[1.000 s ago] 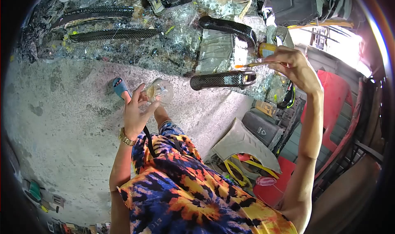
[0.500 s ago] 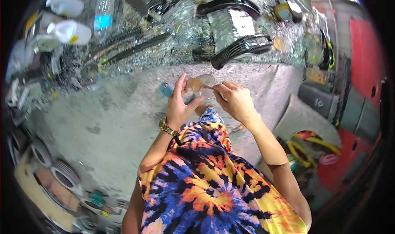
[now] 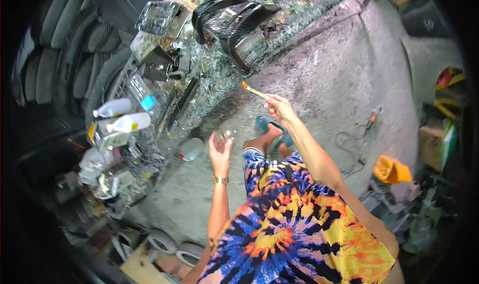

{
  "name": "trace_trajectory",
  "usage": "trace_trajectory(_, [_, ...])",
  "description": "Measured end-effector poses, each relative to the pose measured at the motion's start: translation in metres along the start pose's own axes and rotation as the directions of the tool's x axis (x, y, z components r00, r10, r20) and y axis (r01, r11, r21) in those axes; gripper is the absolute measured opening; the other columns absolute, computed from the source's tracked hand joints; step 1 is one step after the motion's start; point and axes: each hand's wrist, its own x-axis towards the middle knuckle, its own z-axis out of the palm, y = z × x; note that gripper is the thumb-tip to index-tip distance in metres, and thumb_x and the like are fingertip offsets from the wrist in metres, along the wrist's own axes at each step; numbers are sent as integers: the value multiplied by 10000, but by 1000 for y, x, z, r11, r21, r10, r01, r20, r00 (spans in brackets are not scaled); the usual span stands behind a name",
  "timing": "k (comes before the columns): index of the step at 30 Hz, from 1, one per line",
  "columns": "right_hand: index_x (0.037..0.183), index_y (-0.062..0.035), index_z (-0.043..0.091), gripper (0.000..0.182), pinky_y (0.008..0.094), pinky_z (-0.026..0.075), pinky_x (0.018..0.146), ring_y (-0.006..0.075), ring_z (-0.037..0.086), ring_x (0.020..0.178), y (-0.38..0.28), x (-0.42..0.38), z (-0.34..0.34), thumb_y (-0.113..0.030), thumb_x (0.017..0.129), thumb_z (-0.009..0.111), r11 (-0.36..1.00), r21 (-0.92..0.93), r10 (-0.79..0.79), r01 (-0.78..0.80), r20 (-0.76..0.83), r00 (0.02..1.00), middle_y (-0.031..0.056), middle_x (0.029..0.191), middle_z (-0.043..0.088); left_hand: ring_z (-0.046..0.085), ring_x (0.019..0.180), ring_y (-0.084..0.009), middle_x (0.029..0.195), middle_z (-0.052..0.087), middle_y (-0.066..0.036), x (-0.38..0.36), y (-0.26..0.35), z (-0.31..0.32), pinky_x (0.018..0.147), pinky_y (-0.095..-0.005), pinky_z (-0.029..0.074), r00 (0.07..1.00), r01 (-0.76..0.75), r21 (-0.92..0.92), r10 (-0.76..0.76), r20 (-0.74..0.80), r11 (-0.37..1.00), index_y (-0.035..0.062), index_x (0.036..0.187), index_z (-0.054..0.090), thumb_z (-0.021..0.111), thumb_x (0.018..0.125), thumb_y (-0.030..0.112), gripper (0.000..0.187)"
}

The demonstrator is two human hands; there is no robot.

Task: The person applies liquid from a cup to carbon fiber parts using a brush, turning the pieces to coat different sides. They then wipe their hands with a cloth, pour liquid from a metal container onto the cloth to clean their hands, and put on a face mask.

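Observation:
My right hand (image 3: 280, 109) is closed around the handle of a small brush (image 3: 257, 92). Its wet orange tip points up and left, close to the edge of the workbench (image 3: 212, 102). Lower and to the left, my left hand (image 3: 219, 153) has its fingers curled around a clear plastic cup (image 3: 230, 131). What the cup contains is hard to make out. Beyond the brush tip, a glossy black carbon-fibre part (image 3: 230, 37) rests on the bench, apart from the brush.
On the bench's left lie white jugs (image 3: 130, 123) and a clear bottle with a blue label (image 3: 145, 99). Another jug (image 3: 191, 149) stands below the edge. An orange cloth-like item (image 3: 392, 169) and a cord (image 3: 344, 140) are at right. Dark curved panels (image 3: 54, 22) are stacked far left.
The brush has come out of the cup and moved away from it, up towards the bench. My hands have separated, and the view has turned to the left.

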Motion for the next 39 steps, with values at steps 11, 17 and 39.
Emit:
trace_trajectory(11, [1043,-27,596,201,170,311,398,26,446,504,38,25,11,-154,888,596,930,335,-127,150,-90,988,24,688,608,559,1069,-173,1179,562,-112,-41,-5,-3,861,-317,492,936,103,102,-132,327,989,17,1362,335,618,883,150,571])
trace_trajectory(17, [1019,-15,591,189,180,313,401,36,457,508,25,30,12,-149,886,594,915,329,-238,234,-31,971,46,692,621,548,1094,-170,1223,549,-93,-29,4,-7,876,-314,477,903,23,167,-92,419,986,16,1337,380,623,885,178,538])
trace_trajectory(39, [993,-49,572,220,173,332,416,47,497,486,-22,-31,12,-241,890,600,925,201,-322,324,-41,946,51,690,639,558,1071,-170,1206,552,-115,-9,16,-22,925,-301,455,898,60,69,-84,431,996,-15,1319,394,645,864,120,537])
